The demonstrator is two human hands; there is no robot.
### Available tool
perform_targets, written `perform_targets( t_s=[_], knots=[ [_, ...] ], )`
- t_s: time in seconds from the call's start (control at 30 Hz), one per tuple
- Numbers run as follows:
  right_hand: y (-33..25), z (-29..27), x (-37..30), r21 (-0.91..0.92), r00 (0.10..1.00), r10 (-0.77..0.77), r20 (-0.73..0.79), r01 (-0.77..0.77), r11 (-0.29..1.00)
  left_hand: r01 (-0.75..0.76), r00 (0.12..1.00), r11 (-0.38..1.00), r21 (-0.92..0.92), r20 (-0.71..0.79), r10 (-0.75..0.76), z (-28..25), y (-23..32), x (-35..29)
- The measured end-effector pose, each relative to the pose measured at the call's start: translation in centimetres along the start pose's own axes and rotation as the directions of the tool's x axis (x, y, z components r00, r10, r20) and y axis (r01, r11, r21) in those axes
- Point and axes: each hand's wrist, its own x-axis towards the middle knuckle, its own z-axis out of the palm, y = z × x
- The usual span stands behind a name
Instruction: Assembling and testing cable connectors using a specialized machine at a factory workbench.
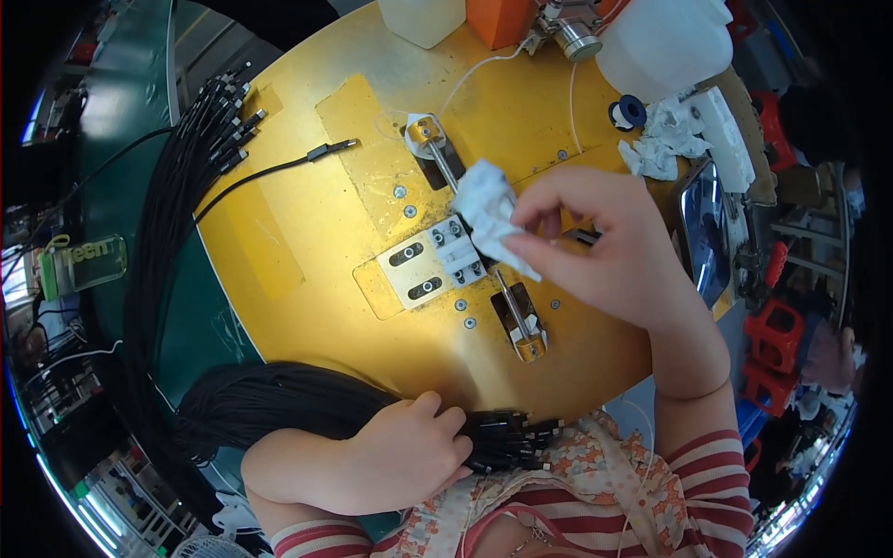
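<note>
White wipe [486, 209], in the right hand [605, 244]'s pinching grip, hides part of a metal block [450, 259] inside the yellow counter [321, 325]'s edges. The left hand [409, 456] covers black cables [288, 395] by the near edge; can't tell its grip. Red stools [770, 353] look blurry.

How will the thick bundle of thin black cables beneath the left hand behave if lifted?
The thick bundle of thin black cables will probably flex and sag, since it bends in an arch. It may feel fairly heavy, with so many strands packed together. Its small black connector ends could splay or snag, as they sit unevenly past the left hand.
</note>
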Motion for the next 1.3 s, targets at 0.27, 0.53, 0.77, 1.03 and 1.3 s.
perform_targets(
  t_s=[0.27, 0.53, 0.77, 1.03, 1.3],
  knots=[
    [0.6, 1.1, -0.5, -0.226, 0.987, -0.123, -0.103, 0.097, 0.969, -0.013, 1.0, 1.0, 0.013, 0.021, 0.012, -0.3, 0.5, 0.2],
    [0.5, 1.7, -1.5, -0.076, 0.996, 0.064, 0.057, -0.06, 0.995, 0.085, 0.996, 0.995, 0.042, -0.002, -0.085, 0.0, 2.2, -0.2],
    [0.5, 0.5, -1.2, 0.027, 0.945, -0.04, -0.323, 0.051, 0.998, 0.209, 0.938, 0.977, -0.031, -0.275, -0.21, 2.5, 3.9, -1.0],
    [1.2, -2.8, -0.2, -0.73, 0.661, -0.677, -0.323, 0.281, 0.623, 0.506, 0.729, 0.833, -0.224, -0.406, -0.552, 4.9, 9.1, -5.7],
    [-1.7, 7.0, -6.8, -0.405, 0.652, -0.684, 0.327, 0.751, 0.522, 0.684, 0.332, 0.671, -0.285, -0.698, -0.635, 4.2, 3.9, -10.2]
  ],
)
